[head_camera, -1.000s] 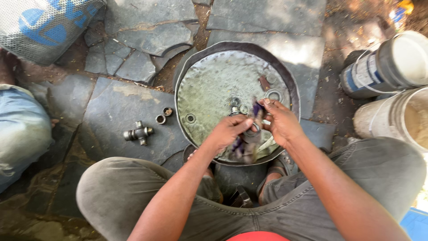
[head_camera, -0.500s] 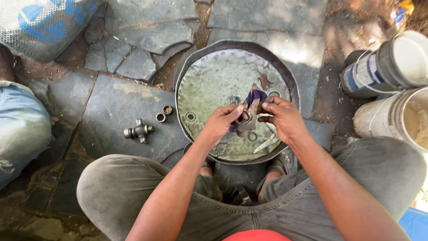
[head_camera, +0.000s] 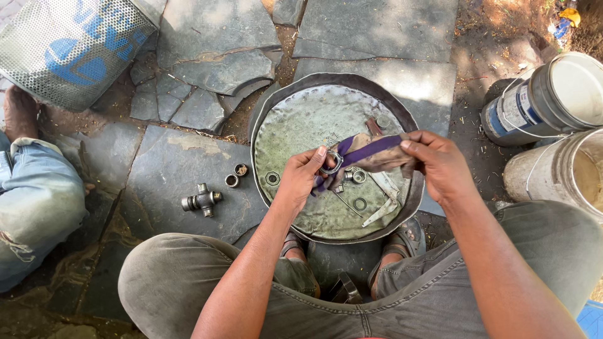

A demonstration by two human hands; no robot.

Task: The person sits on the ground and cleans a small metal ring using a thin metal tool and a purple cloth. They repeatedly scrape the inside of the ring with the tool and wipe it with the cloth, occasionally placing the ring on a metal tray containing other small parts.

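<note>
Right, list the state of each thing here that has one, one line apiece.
Left hand: pinching a metal ring.
Right hand: gripping a dirty rag.
Round metal pan: upright, holding loose small parts.
Cross-shaped joint: lying on stone, untouched.
White bucket: tipped sideways.

We see blue-white labelled paint can lying far right; perforated metal basket with blue lettering, top left.

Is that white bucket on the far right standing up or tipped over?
Tipped over. The white plastic bucket with the blue label lies on its side on the dirt, its open mouth facing right, beside an upright cream bucket.
</note>
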